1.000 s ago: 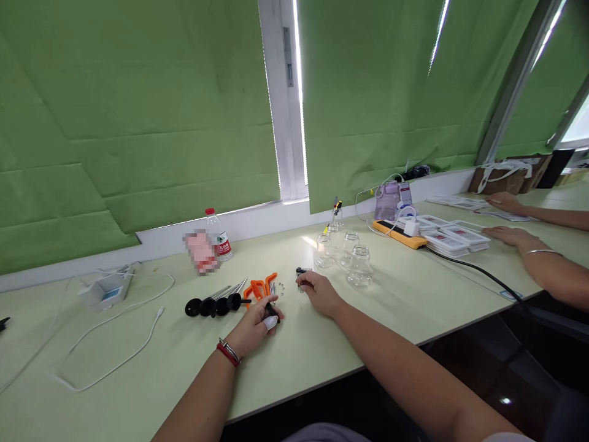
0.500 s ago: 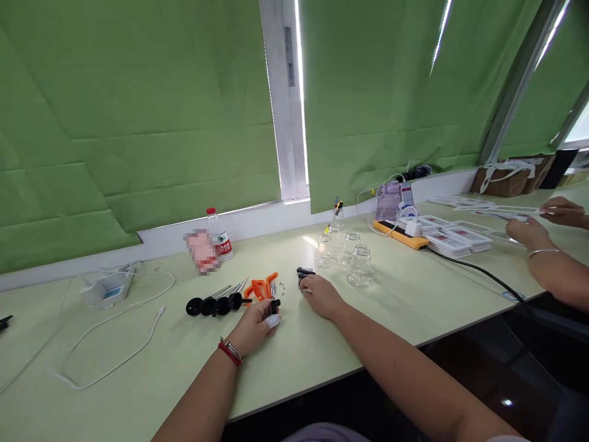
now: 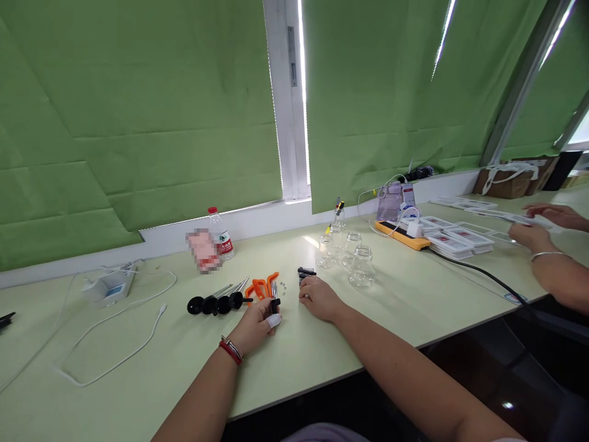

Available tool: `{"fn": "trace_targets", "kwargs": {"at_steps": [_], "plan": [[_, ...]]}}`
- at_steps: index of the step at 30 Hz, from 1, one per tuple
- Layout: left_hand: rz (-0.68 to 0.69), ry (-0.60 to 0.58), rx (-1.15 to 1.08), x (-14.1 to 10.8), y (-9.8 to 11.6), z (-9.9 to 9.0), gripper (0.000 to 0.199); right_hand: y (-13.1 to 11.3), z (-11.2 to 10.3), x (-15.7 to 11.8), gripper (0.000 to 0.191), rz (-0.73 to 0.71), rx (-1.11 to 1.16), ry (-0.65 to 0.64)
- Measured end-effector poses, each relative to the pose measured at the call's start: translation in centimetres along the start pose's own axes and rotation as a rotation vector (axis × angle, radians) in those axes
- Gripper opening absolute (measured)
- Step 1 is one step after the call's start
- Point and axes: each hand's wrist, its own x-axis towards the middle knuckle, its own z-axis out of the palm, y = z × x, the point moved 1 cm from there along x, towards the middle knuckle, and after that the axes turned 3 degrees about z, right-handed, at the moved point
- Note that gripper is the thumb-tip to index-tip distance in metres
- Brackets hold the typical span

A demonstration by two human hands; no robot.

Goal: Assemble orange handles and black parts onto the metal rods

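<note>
Pinching a small black part upright in our left hand; right hand curled, perhaps on 1 tiny piece, black clip just beyond it.

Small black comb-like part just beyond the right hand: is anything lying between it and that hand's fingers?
Nothing visible does. The right hand rests on the table with the black comb-like part directly past its fingers, close by; whether they touch is unclear.

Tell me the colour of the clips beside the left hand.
Orange clips, clearest in the head view, just beyond the left hand.
</note>
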Motion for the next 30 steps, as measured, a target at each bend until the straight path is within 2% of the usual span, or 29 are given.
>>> {"fn": "trace_targets", "kwargs": {"at_steps": [7,14,18,21,30], "plan": [[0.022,-0.002,-0.012,0.3,-0.8,0.1,0.017,-1.1,-0.3,0.0,0.018,-0.024,-0.011,-0.002],[0.071,-0.012,-0.008,0.7,-1.7,0.6,0.018,-4.4,-0.6,-0.3,0.013,-0.186,0.134,0.266],[0.094,-0.014,0.005,0.9,-1.5,1.0,0.019,-5.9,-0.2,-0.6,0.015,-0.258,0.116,0.196],[0.110,-0.021,0.006,0.9,-1.6,1.0,0.020,-6.2,0.1,-0.7,0.015,-0.261,0.097,0.130],[0.108,-0.029,0.023,0.9,-1.3,1.0,0.019,-5.9,0.1,-0.7,0.016,-0.268,0.087,0.117]]}}
